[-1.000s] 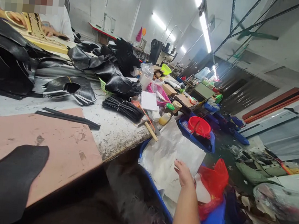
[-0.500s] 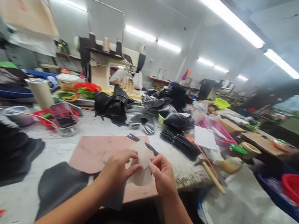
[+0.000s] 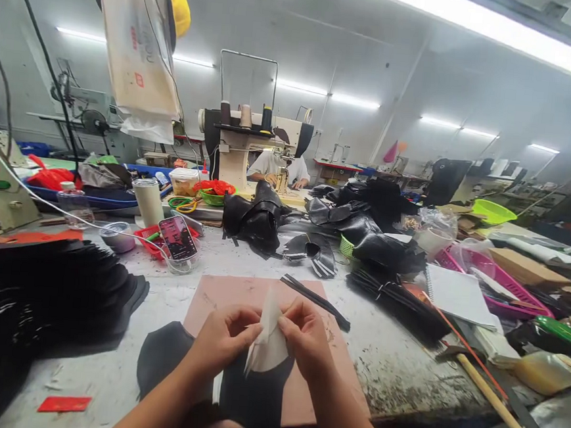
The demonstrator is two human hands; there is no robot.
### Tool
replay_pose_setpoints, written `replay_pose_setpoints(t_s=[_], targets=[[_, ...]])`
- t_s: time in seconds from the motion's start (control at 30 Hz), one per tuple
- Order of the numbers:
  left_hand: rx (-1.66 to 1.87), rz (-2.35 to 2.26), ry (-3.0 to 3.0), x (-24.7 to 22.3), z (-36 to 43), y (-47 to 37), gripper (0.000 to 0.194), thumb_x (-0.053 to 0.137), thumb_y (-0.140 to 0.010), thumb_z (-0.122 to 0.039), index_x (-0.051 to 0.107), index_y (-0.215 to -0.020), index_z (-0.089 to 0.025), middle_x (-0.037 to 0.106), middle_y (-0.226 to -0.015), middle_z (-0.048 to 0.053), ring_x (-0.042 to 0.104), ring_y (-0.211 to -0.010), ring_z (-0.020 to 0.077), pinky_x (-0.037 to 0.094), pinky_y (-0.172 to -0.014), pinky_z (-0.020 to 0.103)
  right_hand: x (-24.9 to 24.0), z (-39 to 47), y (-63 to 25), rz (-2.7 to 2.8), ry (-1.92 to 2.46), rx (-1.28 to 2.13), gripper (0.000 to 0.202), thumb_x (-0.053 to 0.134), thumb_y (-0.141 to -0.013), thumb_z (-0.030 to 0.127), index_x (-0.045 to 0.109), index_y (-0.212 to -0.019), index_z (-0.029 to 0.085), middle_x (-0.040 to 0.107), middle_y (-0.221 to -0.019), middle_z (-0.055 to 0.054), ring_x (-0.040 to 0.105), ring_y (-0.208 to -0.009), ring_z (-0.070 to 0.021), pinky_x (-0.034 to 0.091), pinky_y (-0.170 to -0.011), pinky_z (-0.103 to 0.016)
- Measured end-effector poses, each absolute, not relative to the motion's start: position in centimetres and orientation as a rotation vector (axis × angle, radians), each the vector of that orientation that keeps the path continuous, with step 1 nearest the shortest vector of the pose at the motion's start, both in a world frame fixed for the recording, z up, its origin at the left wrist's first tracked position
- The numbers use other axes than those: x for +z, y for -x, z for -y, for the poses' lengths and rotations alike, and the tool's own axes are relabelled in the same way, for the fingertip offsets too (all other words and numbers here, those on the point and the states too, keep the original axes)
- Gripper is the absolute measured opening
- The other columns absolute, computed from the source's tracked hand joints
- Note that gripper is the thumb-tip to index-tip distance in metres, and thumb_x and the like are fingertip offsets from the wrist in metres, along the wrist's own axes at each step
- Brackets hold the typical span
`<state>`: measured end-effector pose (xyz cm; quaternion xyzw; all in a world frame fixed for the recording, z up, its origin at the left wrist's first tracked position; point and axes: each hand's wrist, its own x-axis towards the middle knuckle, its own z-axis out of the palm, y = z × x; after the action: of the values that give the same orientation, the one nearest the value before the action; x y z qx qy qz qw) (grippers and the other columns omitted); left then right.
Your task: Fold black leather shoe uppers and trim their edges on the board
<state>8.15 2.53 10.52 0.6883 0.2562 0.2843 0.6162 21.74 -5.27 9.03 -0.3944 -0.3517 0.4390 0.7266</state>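
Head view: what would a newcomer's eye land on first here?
Probably the pale sheet pinched between the left hand and the right hand, low in the middle, over a pink mat. Next, perhaps, the big black pile at the picture's left. Beyond, near the middle, stands a sewing machine with three spools on it.

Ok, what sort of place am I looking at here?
Probably a leather-goods sewing workshop: there's a sewing machine with thread spools, a stack of black leather-like pieces, and a hammer.

Left fingers [image 3: 249, 334], right fingers [image 3: 290, 330] pinched, close together.
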Motion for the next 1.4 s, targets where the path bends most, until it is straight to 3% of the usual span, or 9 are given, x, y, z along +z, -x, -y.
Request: replay_pose_setpoints(t_s=[0.23,0.4,0.53,0.77,1.13,1.23,1.3,1.4], targets=[[0.633,-0.565,-1.462,9.6,-2.9,-8.8,0.017,0.068,-0.062,-0.031,0.069,-0.068,-0.015,0.071,-0.077,0.007,0.063,-0.077,0.0208,0.048,-0.075,0.030,8.6,5.0,-21.5,0.800,0.902,0.965,0.034,0.071,-0.060,0.036,0.042,-0.054,0.019,0.062,-0.062,-0.001,0.051,-0.050,-0.0110,0.038,-0.047,-0.022],[0.648,-0.659,-1.377,9.6,-2.6,-8.7,0.022,0.070,-0.059,-0.034,0.070,-0.065,-0.014,0.066,-0.059,0.002,0.058,-0.060,0.0160,0.046,-0.062,0.026,8.4,4.6,-20.7,0.871,1.007,0.858,0.031,0.068,-0.064,0.037,0.045,-0.056,0.019,0.064,-0.068,-0.003,0.056,-0.055,-0.0130,0.042,-0.049,-0.024],[0.700,-0.627,-1.257,10.0,-2.8,-7.8,0.033,0.071,-0.057,-0.040,0.069,-0.077,-0.013,0.069,-0.074,0.006,0.061,-0.074,0.0203,0.046,-0.073,0.030,8.6,3.4,-20.0,0.912,1.082,0.798,0.028,0.067,-0.066,0.037,0.048,-0.058,0.019,0.066,-0.072,-0.005,0.056,-0.056,-0.0132,0.043,-0.051,-0.025],[1.042,-0.957,-1.288,9.2,-4.7,-5.5,0.026,0.071,-0.053,-0.038,0.057,-0.056,-0.015,0.057,-0.054,-0.002,0.054,-0.056,0.0135,0.045,-0.060,0.026,9.1,1.0,-19.5,1.010,1.181,0.835,0.021,0.067,-0.061,0.031,0.051,-0.054,0.019,0.066,-0.071,-0.005,0.056,-0.058,-0.0143,0.043,-0.056,-0.027],[1.281,-1.221,-1.233,9.0,-13.2,-3.1,0.022,0.053,-0.054,-0.034,0.035,-0.056,-0.021,0.038,-0.047,-0.008,0.040,-0.041,0.0082,0.037,-0.045,0.022,9.6,3.7,-27.2,0.751,1.320,0.572,0.032,0.074,-0.053,0.040,0.051,-0.052,0.017,0.062,-0.066,-0.003,0.052,-0.058,-0.0140,0.041,-0.052,-0.026],[1.232,-1.280,-1.298,8.7,-15.6,-4.2,0.020,0.056,-0.052,-0.025,0.037,-0.059,-0.022,0.041,-0.055,-0.006,0.049,-0.053,0.0131,0.041,-0.052,0.026,10.2,4.1,-27.9,0.902,1.425,0.484,0.027,0.070,-0.060,0.038,0.053,-0.055,0.017,0.063,-0.070,-0.004,0.049,-0.052,-0.0118,0.038,-0.049,-0.026],[1.186,-1.278,-1.374,8.8,-16.1,-5.2,0.024,0.060,-0.047,-0.018,0.042,-0.063,-0.021,0.049,-0.067,-0.001,0.055,-0.073,0.0195,0.043,-0.064,0.030,10.3,4.0,-27.5,1.041,1.495,0.324,0.021,0.065,-0.065,0.032,0.053,-0.055,0.018,0.062,-0.069,-0.003,0.048,-0.052,-0.0117,0.038,-0.049,-0.026],[1.071,-1.184,-1.494,9.2,-14.5,-6.9,0.027,0.066,-0.046,-0.015,0.049,-0.066,-0.021,0.056,-0.083,0.004,0.050,-0.099,0.0257,0.043,-0.077,0.033,9.5,3.5,-26.3,1.207,1.509,-0.052,0.015,0.058,-0.068,0.020,0.050,-0.055,0.021,0.061,-0.068,-0.002,0.053,-0.063,-0.0163,0.041,-0.059,-0.030]])
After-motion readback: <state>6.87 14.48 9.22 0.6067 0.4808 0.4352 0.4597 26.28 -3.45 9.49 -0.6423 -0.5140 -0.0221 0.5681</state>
